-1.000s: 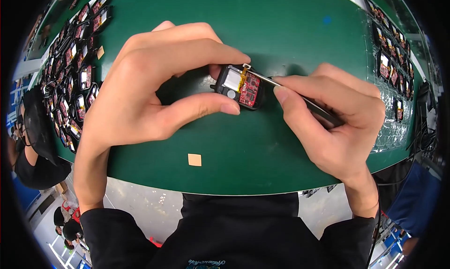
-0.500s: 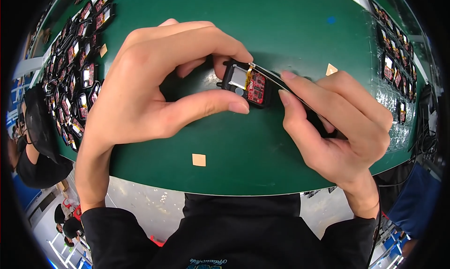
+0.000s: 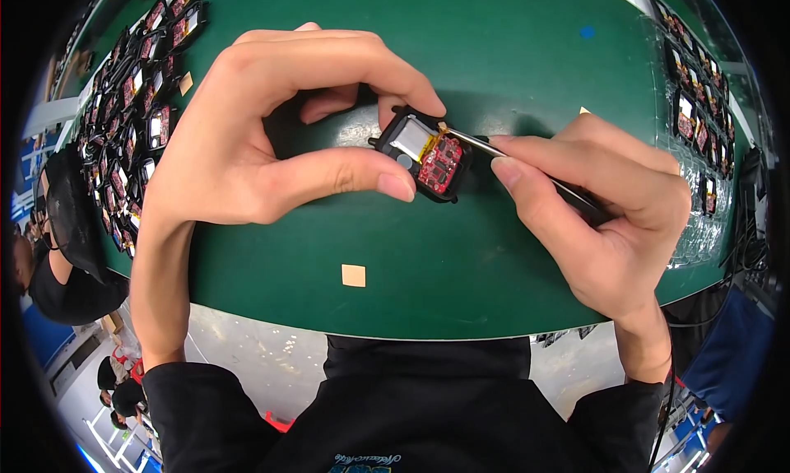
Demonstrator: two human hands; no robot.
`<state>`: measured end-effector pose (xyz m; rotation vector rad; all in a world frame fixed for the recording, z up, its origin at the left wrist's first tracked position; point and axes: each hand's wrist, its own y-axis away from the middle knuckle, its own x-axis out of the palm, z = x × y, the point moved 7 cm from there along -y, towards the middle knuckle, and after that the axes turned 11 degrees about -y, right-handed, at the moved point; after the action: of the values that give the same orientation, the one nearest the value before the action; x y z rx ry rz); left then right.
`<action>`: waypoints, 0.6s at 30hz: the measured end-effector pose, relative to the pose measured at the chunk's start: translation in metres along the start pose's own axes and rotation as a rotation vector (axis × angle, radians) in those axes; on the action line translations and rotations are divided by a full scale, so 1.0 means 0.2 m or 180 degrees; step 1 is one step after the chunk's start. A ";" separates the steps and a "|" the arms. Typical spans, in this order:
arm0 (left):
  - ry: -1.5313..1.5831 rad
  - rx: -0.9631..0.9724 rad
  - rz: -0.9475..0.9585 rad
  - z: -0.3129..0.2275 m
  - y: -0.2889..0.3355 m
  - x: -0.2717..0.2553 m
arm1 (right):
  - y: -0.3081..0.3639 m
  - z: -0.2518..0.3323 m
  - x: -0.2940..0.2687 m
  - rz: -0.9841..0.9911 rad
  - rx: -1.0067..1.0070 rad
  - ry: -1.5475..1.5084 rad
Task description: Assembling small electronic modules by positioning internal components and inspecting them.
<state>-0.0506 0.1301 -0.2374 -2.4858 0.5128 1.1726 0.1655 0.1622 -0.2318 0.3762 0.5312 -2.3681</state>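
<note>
My left hand point(image 3: 239, 135) holds a small black device casing point(image 3: 444, 196) by its edges between thumb and fingers, tilted above the table. In the casing lie a silver battery point(image 3: 411, 137) with a yellow taped end and a red circuit board point(image 3: 440, 164). From the right, my right hand point(image 3: 613, 201) pinches a pair of tweezers point(image 3: 476, 144) between thumb and fingers. The tweezer tips meet a tiny tan piece point(image 3: 443, 127) at the casing's upper edge, beside my left index fingertip. Whether the tips grip that piece is too small to tell.
Many similar open casings point(image 3: 132, 86) crowd the table's left side. More sit in clear plastic trays point(image 3: 699, 218) at the right. Tan paper squares point(image 3: 353, 276) and a blue mark point(image 3: 587, 32) dot the green table point(image 3: 395, 284). Another person's arm point(image 3: 58, 259) shows at far left.
The casing has turned clockwise in my left hand, and my left thumb has shifted left. My right hand has moved slightly right, with the tweezers lying at a flatter angle.
</note>
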 end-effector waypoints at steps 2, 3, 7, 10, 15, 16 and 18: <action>-0.0063 0.0016 0.0034 -0.01 0.00 0.00 | 0.00 0.00 0.00 -0.0040 -0.0085 0.0013; -0.0125 0.0030 0.0061 -0.02 0.00 0.00 | 0.01 0.01 0.00 -0.0075 -0.0172 0.0030; -0.0197 0.0027 0.0116 -0.02 -0.01 0.00 | 0.00 0.00 0.01 -0.0146 -0.0209 -0.0021; -0.0181 -0.0004 0.0156 -0.02 -0.01 0.01 | -0.01 0.00 0.02 -0.0030 -0.0242 0.0067; -0.0150 0.0013 0.0117 -0.01 -0.01 0.01 | 0.00 0.00 0.02 -0.0021 -0.0197 0.0017; -0.0147 0.0011 0.0122 -0.02 -0.01 0.00 | -0.01 0.00 0.01 -0.0022 -0.0192 0.0013; -0.0245 0.0030 0.0221 -0.02 -0.01 0.00 | -0.01 0.00 0.02 0.0018 -0.0181 0.0024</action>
<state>-0.0465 0.1307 -0.2354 -2.4217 0.5862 1.2837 0.1625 0.1613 -0.2326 0.3606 0.5990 -2.3415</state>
